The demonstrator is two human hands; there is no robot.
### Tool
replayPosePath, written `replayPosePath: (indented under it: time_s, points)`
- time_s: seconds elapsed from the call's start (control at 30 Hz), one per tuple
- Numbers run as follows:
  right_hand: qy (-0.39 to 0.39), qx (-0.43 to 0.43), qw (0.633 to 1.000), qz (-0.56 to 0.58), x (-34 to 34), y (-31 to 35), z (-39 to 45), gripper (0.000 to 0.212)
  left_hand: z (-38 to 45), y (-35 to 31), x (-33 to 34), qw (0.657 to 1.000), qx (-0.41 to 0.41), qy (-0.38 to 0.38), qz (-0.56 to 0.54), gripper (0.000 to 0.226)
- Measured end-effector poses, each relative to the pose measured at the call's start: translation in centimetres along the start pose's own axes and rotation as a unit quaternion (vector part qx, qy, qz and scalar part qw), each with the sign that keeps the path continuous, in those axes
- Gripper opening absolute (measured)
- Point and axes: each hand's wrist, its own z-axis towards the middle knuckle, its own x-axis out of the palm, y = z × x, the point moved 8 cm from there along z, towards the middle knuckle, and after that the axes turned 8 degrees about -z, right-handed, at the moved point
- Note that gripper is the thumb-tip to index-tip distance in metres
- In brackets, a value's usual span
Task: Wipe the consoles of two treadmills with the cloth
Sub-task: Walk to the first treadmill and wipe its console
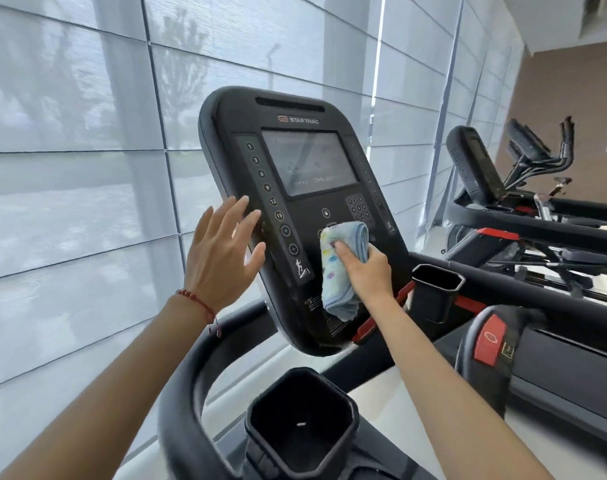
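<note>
Right hand grips the folded cloth, pressing it below the screen of the near console; left hand, fingers spread, steadies its edge. Second console, right of the screen, likely remains.

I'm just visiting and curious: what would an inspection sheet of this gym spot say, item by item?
Surface: near treadmill console, black, tilted, screen dark.
Job's things: light blue cloth pressed on the console's lower panel; second treadmill console stands to the right, untouched.
Clutter: nothing seen in the near cup holder except a small pale speck.
Hands: right hand grips the cloth; left hand open, fingers spread at the console's left edge.
Cables: nothing seen.
Surroundings: window blinds behind, red stop button at right, other gym machines beyond.
</note>
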Motion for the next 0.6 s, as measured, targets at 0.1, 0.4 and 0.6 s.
replayPosePath:
  time_s: [0.1,0.4,0.6]
  points:
    - [0.029,-0.015,0.999,0.018,1.2,1.5,-1.9,0.03,-2.3,0.3,-1.7,0.999,-0.028,0.016,0.015,0.048]
    - [0.085,-0.046,0.994,0.054,4.4,6.0,-8.6,0.023,-9.5,1.3,-7.8,0.996,-0.067,0.044,0.043,0.05]
    - [0.086,-0.04,0.993,0.068,5.7,9.1,-14.4,0.027,-15.3,3.1,-12.5,0.993,-0.1,0.041,0.042,0.05]
